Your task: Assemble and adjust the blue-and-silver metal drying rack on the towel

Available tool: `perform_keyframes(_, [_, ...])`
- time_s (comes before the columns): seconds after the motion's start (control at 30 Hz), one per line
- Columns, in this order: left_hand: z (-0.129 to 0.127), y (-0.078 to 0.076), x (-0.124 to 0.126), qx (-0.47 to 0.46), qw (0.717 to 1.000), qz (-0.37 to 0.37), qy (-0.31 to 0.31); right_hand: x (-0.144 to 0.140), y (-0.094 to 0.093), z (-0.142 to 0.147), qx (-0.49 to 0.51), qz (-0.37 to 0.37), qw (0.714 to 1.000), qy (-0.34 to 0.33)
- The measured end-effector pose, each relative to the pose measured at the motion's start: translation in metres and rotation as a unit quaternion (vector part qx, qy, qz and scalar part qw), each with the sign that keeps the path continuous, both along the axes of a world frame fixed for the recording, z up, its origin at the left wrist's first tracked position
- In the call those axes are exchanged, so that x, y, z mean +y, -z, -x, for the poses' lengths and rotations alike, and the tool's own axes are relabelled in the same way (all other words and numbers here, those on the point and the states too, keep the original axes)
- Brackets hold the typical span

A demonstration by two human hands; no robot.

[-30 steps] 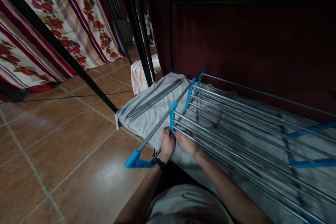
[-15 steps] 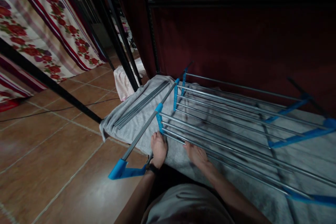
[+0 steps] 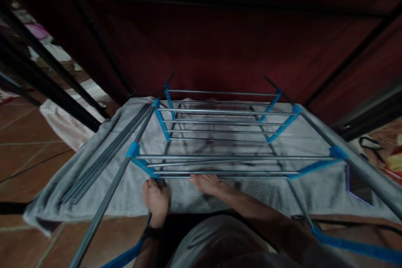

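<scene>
A drying rack made of metal rods (image 3: pixel 235 157) and blue plastic brackets stands in front of me on a grey blanket (image 3: pixel 317 194). My left hand (image 3: pixel 156 199) is closed at the lower end of the near-left blue bracket (image 3: pixel 145 166), where a leg tube meets it; its fingertips are partly hidden. To its right, my right hand (image 3: pixel 205 183) has its fingers curled around the lowest near rod of the drying rack. Several loose grey tubes (image 3: pixel 108 155) lie side by side on the blanket, left of the rack.
A dark red cloth (image 3: pixel 207 50) hangs behind the rack, with black metal frame bars (image 3: pixel 47 50) at left. A light striped cloth (image 3: pixel 63 121) lies on the brown tiled floor (image 3: pixel 19 155). At right, a dark flat object with a purple edge (image 3: pixel 359 188) rests on the blanket.
My view has turned to the right, so the whole rack now sits in the middle. Both hands stay at the rack's near lower side, the right one on the rod.
</scene>
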State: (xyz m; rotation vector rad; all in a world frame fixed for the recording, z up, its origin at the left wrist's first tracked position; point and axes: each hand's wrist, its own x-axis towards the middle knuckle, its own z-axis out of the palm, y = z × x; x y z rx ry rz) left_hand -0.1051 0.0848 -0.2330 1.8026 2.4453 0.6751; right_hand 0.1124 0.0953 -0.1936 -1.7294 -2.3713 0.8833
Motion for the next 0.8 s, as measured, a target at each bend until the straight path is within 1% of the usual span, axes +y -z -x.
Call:
perform_keyframes(0.13, [0.004, 0.004, 0.004, -0.004, 1.0, -0.021, 0.003, 0.003, -0.001, -0.001, 0.015, -0.014, 1.0, -0.001])
perform_keyframes(0.33, [0.01, 0.011, 0.008, 0.075, 0.997, -0.005, 0.014, 0.004, 0.0, -0.002, 0.027, -0.032, 0.999, 0.006])
perform_keyframes(0.47, [0.013, 0.014, 0.01, 0.096, 0.995, 0.003, 0.026, 0.002, 0.002, -0.002, 0.021, -0.038, 0.999, 0.01])
perform_keyframes(0.6, [0.016, 0.018, 0.011, 0.095, 0.995, -0.013, 0.024, -0.003, 0.005, -0.002, -0.009, -0.052, 0.998, -0.029])
perform_keyframes(0.67, [0.019, 0.02, 0.011, 0.097, 0.995, -0.013, 0.014, -0.009, 0.008, -0.01, -0.02, -0.079, 0.996, -0.039])
perform_keyframes(0.7, [0.02, 0.021, 0.011, 0.096, 0.995, -0.009, 0.012, -0.012, 0.01, -0.016, -0.027, -0.099, 0.994, -0.032])
perform_keyframes(0.8, [0.024, 0.021, 0.013, 0.083, 0.996, 0.006, 0.019, -0.025, 0.017, -0.049, -0.063, -0.148, 0.987, 0.014])
